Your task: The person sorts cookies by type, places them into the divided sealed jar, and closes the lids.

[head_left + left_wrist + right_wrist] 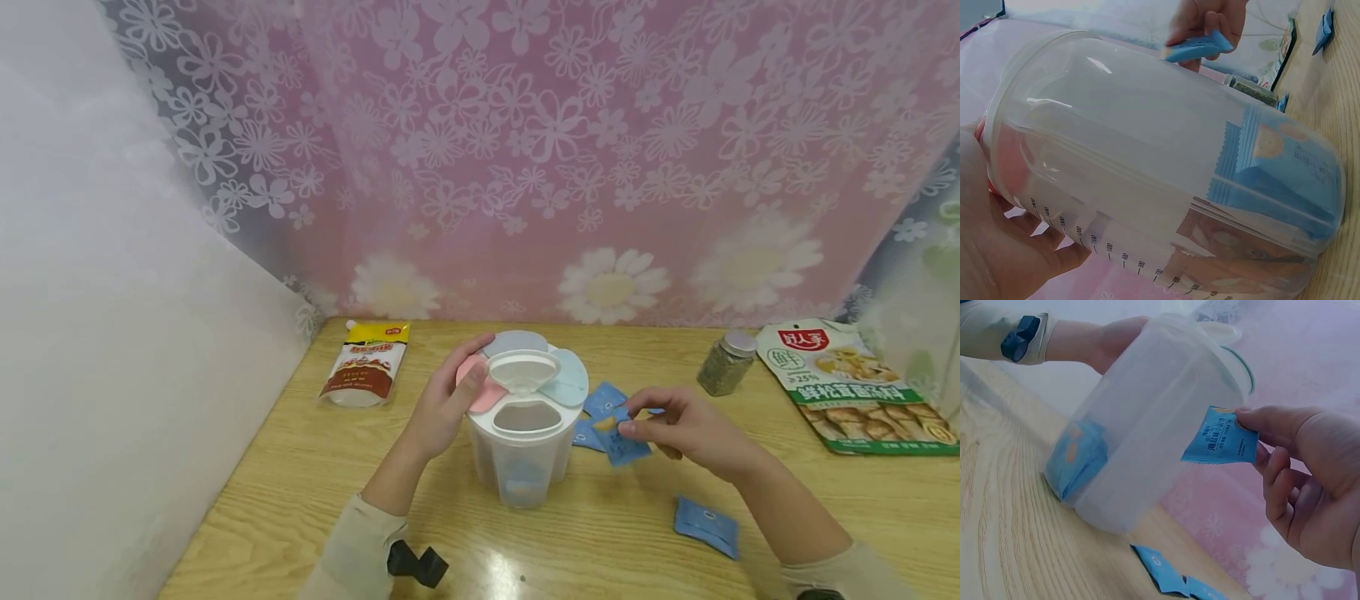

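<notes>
A clear plastic storage canister [525,467] with several lidded compartments stands on the table. Its front flap [523,371] is raised over an opening, while the pink, grey and light-blue flaps lie closed. My left hand [441,408] grips the canister's left side, thumb over the pink flap. Between thumb and fingers, my right hand [693,433] pinches a small blue snack packet [1221,436], just right of the canister. Blue packets [1291,169] lie at the bottom of the front compartment, and brown packets [1235,250] show in a neighbouring one.
More blue packets [604,398] lie behind the right hand, and a single blue packet [707,527] sits nearer the front. At back left is a spouted pouch [367,364]. A jar of dried herbs [727,363] and a large mushroom-pictured bag [855,387] are at the right.
</notes>
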{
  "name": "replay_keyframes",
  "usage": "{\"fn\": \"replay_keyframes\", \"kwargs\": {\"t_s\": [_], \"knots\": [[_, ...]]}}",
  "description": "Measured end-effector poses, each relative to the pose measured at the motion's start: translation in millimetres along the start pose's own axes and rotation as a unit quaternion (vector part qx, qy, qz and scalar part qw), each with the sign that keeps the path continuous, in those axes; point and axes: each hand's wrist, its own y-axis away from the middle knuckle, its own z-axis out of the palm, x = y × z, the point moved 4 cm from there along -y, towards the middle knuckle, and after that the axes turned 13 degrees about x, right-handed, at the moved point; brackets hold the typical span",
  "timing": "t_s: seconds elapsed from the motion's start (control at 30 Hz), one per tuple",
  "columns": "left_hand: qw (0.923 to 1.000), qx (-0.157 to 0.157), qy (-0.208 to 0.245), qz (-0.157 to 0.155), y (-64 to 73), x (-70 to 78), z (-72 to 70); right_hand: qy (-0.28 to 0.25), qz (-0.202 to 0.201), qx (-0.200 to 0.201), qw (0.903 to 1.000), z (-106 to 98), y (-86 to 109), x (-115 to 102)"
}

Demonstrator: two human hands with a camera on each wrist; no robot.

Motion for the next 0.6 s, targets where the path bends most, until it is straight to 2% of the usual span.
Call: {"fn": "replay_keyframes", "kwargs": {"t_s": [0.17,0.27,0.47,0.6], "knots": [[1.0,0.001,0.001,0.005,-1.1,1.1,0.4,-0.031,-0.055,0.035,0.9974,-3.4,1.2,-13.8],[1.0,0.003,0.003,0.003,-0.9,0.8,0.9,-0.043,-0.074,0.058,0.9946,-4.6,2.3,-20.7],[1.0,0.003,0.001,-0.005,0.3,0.3,1.0,-0.059,-0.082,0.096,0.9903,-2.2,2.3,-36.6],[1.0,0.005,-0.005,0.0,-0.3,-0.6,0.1,-0.099,-0.094,0.087,0.9869,2.3,-0.6,-48.8]]}}
